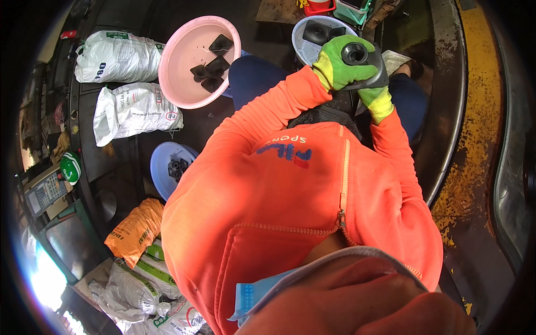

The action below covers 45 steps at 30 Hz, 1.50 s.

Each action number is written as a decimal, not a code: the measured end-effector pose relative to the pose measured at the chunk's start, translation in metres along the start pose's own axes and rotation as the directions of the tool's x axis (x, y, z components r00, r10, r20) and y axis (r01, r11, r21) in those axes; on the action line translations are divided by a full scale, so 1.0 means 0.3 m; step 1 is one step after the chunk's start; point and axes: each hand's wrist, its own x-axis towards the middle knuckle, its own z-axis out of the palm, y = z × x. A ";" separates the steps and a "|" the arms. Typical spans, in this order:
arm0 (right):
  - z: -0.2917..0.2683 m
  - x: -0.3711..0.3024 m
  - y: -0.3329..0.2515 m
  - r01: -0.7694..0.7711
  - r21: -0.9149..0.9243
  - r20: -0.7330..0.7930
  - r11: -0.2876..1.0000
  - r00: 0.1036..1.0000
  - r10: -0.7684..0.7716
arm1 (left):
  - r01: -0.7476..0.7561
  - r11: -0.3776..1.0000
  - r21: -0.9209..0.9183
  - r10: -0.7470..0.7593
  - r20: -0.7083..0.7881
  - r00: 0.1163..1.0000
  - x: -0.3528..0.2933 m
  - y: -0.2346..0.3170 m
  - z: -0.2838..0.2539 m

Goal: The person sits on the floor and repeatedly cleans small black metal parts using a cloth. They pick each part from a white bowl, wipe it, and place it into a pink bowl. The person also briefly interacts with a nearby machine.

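A black part with a round, ringed opening and a wide squarish flange (pixel 379 71) is held up between my two gloved hands. My left hand (pixel 341 62), in a green and yellow glove, is closed around it, fingers wrapped near the ringed opening. Below the flange is my right hand (pixel 377 101), gripping from underneath; its fingertips are mostly hidden by the part. Just beyond my left hand stands a light blue basket (pixel 297 40) holding black flared pieces (pixel 316 32).
To the left, a pink basin (pixel 168 72) holds several black flared pieces (pixel 216 66). A blue basin (pixel 158 167) contains small dark parts (pixel 177 168). White sacks (pixel 120 58) and an orange bag (pixel 134 230) lie farther left. A worn yellow metal edge (pixel 481 100) runs along the right.
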 end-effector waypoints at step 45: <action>-0.051 0.095 -0.173 0.089 0.071 0.198 0.994 0.975 -0.101 | 0.211 0.887 -0.411 -0.161 0.153 0.975 0.046 0.020 -0.053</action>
